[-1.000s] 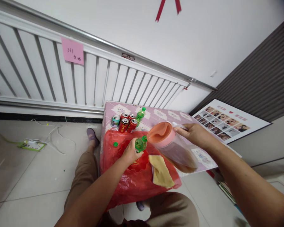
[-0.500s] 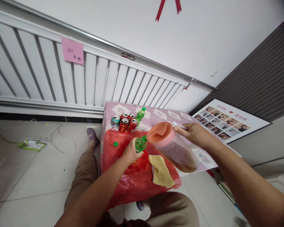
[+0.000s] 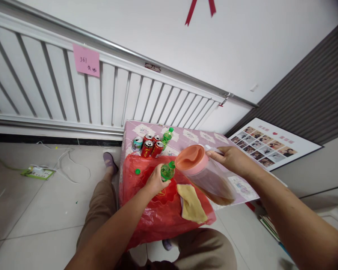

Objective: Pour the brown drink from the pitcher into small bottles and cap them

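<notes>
My left hand (image 3: 156,182) is closed round a green plastic bottle (image 3: 168,171), held upright over a red tray (image 3: 170,197). My right hand (image 3: 227,156) grips the handle of a clear pitcher (image 3: 211,180) with an orange-pink lid (image 3: 190,159). The pitcher is tilted, its lid end right beside the bottle's mouth, and brown liquid lies in its lower end. Whether liquid passes into the bottle I cannot tell. A loose green cap (image 3: 137,171) lies left of the bottle. To the right of the tray is a folded yellow cloth (image 3: 193,204).
Behind the tray stand several red cans (image 3: 147,149), a teal can (image 3: 137,143) and a capped green bottle (image 3: 167,138). Red plastic sheeting (image 3: 146,225) covers the near part of the patterned table (image 3: 188,139). A radiator (image 3: 107,93) runs behind; a power strip (image 3: 38,172) lies on the floor.
</notes>
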A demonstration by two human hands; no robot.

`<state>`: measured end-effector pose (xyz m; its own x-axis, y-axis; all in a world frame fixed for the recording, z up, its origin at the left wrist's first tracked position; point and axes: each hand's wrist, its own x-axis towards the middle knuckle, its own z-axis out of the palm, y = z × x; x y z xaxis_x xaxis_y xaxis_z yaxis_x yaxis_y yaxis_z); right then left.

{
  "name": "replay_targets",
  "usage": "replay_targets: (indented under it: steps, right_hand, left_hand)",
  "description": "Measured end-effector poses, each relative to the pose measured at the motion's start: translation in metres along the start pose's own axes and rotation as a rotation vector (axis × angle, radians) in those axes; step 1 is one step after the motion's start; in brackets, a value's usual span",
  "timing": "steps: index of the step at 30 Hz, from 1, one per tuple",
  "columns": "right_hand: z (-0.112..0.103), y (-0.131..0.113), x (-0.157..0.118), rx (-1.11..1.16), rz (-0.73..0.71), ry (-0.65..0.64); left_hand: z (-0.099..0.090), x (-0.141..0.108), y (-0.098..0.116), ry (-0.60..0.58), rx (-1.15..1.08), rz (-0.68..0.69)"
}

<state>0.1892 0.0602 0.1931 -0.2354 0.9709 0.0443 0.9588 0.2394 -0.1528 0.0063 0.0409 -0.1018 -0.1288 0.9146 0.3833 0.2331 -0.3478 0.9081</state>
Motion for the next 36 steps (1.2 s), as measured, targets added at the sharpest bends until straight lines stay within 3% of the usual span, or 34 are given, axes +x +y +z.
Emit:
replay_targets:
  steps: [36]
  right_hand:
    - [0.0005, 0.003, 0.0021, -0.026, -0.002, -0.014]
  left_hand:
    - [0.0012, -0.0001, -0.0003, 0.001, -0.01, -0.004]
